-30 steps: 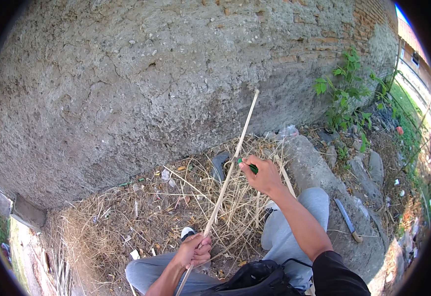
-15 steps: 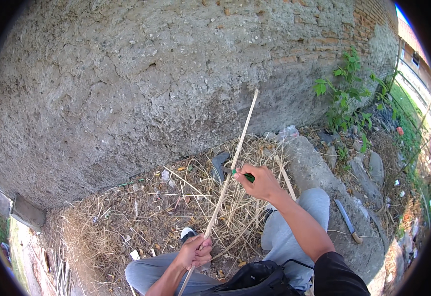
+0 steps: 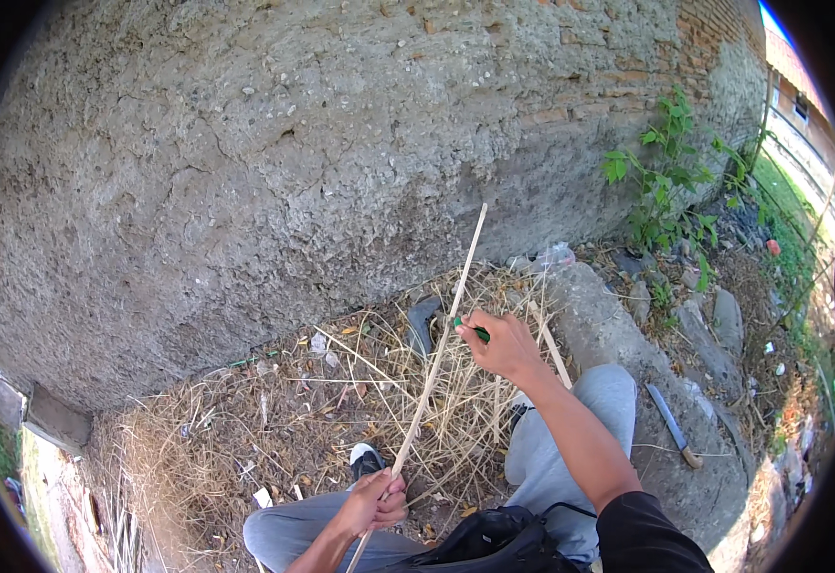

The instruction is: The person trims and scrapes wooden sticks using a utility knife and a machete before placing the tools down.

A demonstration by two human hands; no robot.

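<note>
My left hand [image 3: 374, 503], above my left knee, is closed around the lower part of a long, pale bamboo stick [image 3: 426, 393]. The stick slants up and away from me, its far tip in front of the wall. Higher up, my right hand [image 3: 505, 346] grips a small green-handled tool [image 3: 480, 334] against the stick. The tool's working end is too small to make out. Pale shavings and thin strips [image 3: 470, 401] are strewn on the ground beneath the stick.
A rough plastered wall [image 3: 245, 181] rises ahead. To my right, a knife [image 3: 671, 423] lies on a concrete slab [image 3: 618, 334]. A dark grey curved piece [image 3: 421, 323] rests among the strips. A leafy green plant [image 3: 670, 172] grows by the wall. A black bag [image 3: 484, 540] sits at my lap.
The stick has slid back toward me, its far tip now lower in the view. My left hand has shifted slightly nearer. My right hand stays at nearly the same place with the tool.
</note>
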